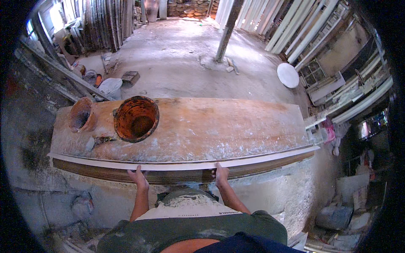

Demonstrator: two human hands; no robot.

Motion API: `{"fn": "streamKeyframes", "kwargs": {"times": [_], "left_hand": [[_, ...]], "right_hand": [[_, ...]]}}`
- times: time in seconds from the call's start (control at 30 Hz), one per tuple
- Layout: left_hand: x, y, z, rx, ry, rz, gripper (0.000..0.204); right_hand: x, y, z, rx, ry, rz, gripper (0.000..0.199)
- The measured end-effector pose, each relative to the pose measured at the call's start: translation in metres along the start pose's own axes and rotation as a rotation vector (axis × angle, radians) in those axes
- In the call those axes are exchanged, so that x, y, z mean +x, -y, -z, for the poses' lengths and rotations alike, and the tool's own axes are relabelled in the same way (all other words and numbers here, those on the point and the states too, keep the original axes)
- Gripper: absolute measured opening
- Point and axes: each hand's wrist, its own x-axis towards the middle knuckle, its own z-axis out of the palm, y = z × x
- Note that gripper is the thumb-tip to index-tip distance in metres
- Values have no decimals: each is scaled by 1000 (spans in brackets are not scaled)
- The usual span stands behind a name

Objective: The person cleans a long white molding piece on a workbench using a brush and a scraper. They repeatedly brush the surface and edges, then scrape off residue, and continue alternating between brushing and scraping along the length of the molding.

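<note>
A long, thin white strip [181, 166] lies along the front edge of an orange-brown, white-smeared workbench [219, 120], reaching almost its whole width. My left hand [139, 177] grips the strip left of the middle, fingers curled beneath it. To the right of the middle, my right hand [220, 174] is closed on the same strip, thumb at its near edge. Part of the fingers of both hands is hidden under the strip. Beyond my left hand stand an orange bucket [136, 120] with a dark, crusted rim and a smaller clay-coloured pot [81, 116].
A small tool with a pale end [98, 142] lies before the bucket. On the floor past the bench are a post [228, 36], a white disc [288, 75] and a covered white bucket [111, 87]. Long white strips [297, 31] lean at the far right.
</note>
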Motion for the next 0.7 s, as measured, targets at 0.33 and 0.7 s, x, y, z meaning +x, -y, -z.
{"fn": "streamKeyframes", "kwargs": {"times": [0.33, 0.7], "left_hand": [[-6, 18, 27, 326, -211, -216, 64], [28, 47, 17, -26, 50, -105, 36]], "right_hand": [[-20, -12, 45, -209, 109, -4, 20], [8, 22, 26, -362, 334, -86, 38]]}}
